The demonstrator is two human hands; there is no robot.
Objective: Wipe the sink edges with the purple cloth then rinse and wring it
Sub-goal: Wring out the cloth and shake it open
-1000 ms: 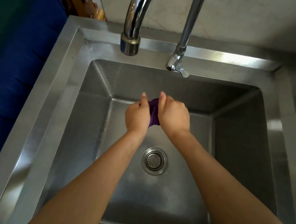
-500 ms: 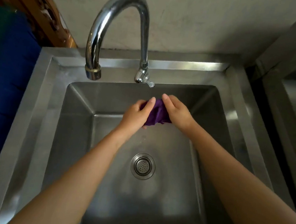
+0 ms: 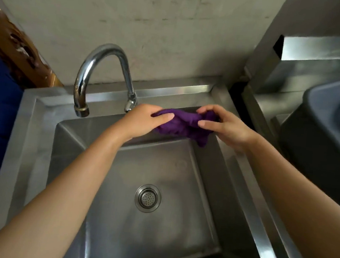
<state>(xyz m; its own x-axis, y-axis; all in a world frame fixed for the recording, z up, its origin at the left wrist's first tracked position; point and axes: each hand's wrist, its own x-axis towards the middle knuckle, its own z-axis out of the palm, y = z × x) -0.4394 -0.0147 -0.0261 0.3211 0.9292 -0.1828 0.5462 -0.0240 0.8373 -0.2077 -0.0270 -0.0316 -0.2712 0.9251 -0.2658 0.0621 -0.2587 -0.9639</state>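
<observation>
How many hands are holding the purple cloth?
2. The left hand grips the crumpled purple cloth at its end near the curved chrome tap. The right hand pinches the other end, over the back right corner of the steel sink.

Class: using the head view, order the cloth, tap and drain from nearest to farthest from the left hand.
1. Cloth: gripped by the left hand.
2. Tap: just behind the hand.
3. Drain: lower, towards the viewer.
</observation>
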